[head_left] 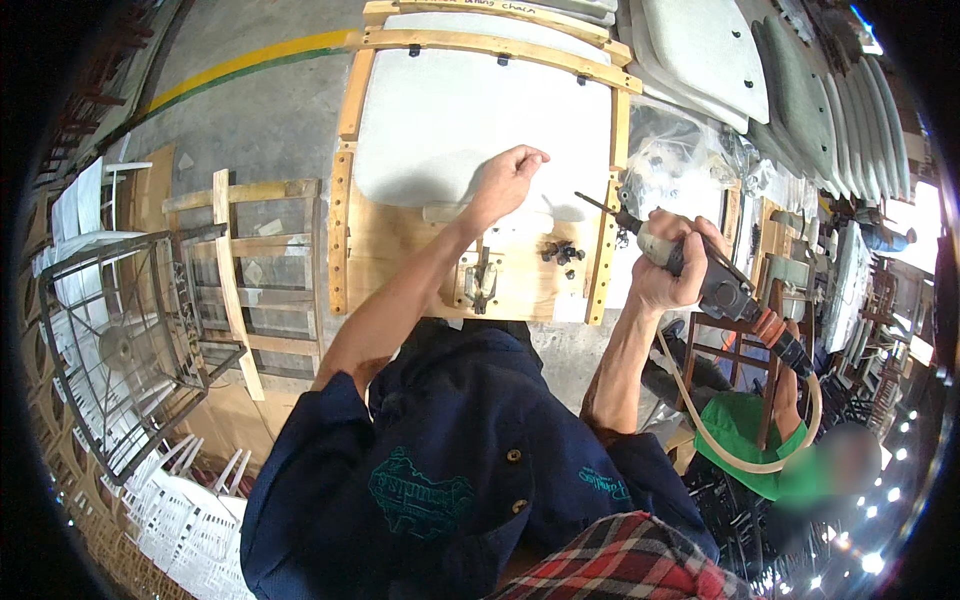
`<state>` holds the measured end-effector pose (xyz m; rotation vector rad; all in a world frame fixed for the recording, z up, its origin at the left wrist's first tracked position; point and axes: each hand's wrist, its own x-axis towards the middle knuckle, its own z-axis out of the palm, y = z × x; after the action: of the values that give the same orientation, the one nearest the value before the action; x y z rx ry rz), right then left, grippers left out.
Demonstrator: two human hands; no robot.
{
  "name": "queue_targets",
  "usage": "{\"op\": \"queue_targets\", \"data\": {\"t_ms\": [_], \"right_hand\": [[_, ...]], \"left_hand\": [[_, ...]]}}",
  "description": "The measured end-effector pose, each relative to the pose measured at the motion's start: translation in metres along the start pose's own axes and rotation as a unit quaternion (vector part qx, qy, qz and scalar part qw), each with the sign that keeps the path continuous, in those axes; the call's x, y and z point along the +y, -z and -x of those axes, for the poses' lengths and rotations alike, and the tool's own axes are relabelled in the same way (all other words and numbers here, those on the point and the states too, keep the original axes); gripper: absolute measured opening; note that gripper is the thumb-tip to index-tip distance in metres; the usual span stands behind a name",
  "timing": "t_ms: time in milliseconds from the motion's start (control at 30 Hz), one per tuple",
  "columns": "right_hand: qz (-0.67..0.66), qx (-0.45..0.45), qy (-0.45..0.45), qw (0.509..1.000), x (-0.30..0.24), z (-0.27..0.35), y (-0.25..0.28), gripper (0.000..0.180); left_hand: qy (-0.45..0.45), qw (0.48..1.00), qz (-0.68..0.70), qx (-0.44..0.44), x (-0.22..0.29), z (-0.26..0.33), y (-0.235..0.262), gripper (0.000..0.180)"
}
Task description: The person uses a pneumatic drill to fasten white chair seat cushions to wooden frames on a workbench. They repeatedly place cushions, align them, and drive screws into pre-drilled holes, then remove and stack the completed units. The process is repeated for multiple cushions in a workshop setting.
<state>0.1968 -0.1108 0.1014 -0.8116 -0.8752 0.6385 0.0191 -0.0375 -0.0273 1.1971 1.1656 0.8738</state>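
Note:
My right hand (680, 262) is wrapped round a power drill (735, 298), whose long thin bit points up and left over the right rail of a wooden frame. A pale hose curves away from the drill's back end. Above a pale grey padded panel (430, 120), my left hand (508, 185) is closed with its fingers curled; what they hold, if anything, is hidden. The wooden jig frame (342, 220) surrounds the panel. On its near board sit a metal toggle clamp (480, 280) and several small black fittings (563, 252). More black pieces line the far crossbar.
Stacked padded panels (700, 60) stand at the far right, beside clear plastic wrapping (680, 150). A wooden pallet (245, 270) and a black metal rack (120, 350) are on the left. A person in a green shirt (745, 440) is close by at the lower right.

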Motion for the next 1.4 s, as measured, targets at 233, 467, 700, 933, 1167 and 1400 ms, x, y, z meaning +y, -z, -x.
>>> {"op": "queue_targets", "data": {"t_ms": [233,467,700,933,1167,1400], "right_hand": [[-0.086,-0.045,0.004,0.995,-0.003,0.009,-0.038,0.029],[-0.075,-0.093,0.018,0.993,0.008,0.009,-0.058,0.029],[-0.073,-0.086,0.031,0.993,0.018,0.009,-0.074,0.029],[-0.076,-0.130,0.017,0.988,0.051,0.000,-0.088,0.027],[-0.069,-0.154,-0.050,0.984,0.104,-0.023,-0.127,0.022],[-0.029,-0.189,-0.055,0.980,0.156,-0.052,-0.181,0.018]], "left_hand": [[0.111,0.826,0.553,0.030,0.017,0.038,0.004,0.017],[0.106,0.782,0.612,0.056,0.024,0.049,0.007,0.018],[0.057,0.807,0.583,0.080,0.027,0.046,0.018,0.024],[0.059,0.813,0.569,0.110,0.025,0.031,0.038,0.037],[0.064,0.984,0.147,0.079,0.015,-0.020,0.119,0.064],[-0.190,0.809,-0.468,0.300,-0.036,-0.095,0.210,0.054]]}}
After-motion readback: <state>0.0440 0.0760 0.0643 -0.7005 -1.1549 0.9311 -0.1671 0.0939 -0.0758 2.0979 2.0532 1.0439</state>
